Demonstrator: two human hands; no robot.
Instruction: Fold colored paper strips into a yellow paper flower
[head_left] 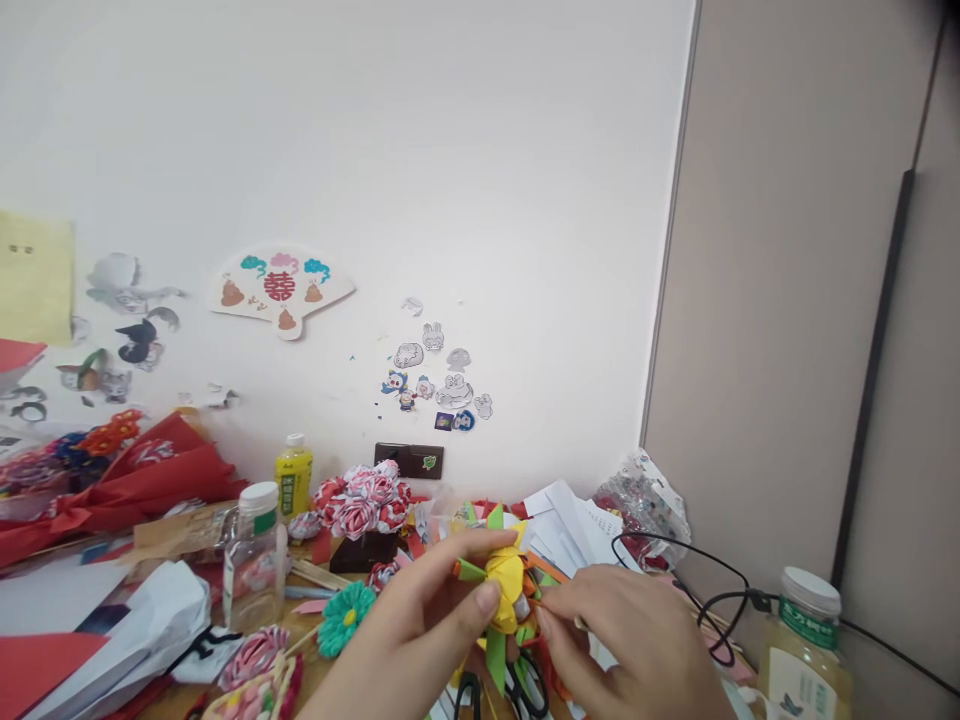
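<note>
In the head view, a yellow paper flower (pixel 506 580) with green paper leaves (pixel 496 655) sits between my two hands. My left hand (pixel 435 610) grips it from the left, thumb on the yellow petals and fingers behind. On the other side my right hand (pixel 622 635) is closed in a pinch at the flower's right edge, where orange and green paper shows. Its fingertips hide what exactly they pinch. Black scissor handles (pixel 528 685) show just below the flower.
A teal flower (pixel 346 618), clear jar (pixel 255 560), yellow bottle (pixel 293 475) and paper roses (pixel 364 500) stand on the left. White papers (pixel 566 530) lie behind my hands. A black cable (pixel 739 600) loops toward a lidded bottle (pixel 806 650) at right.
</note>
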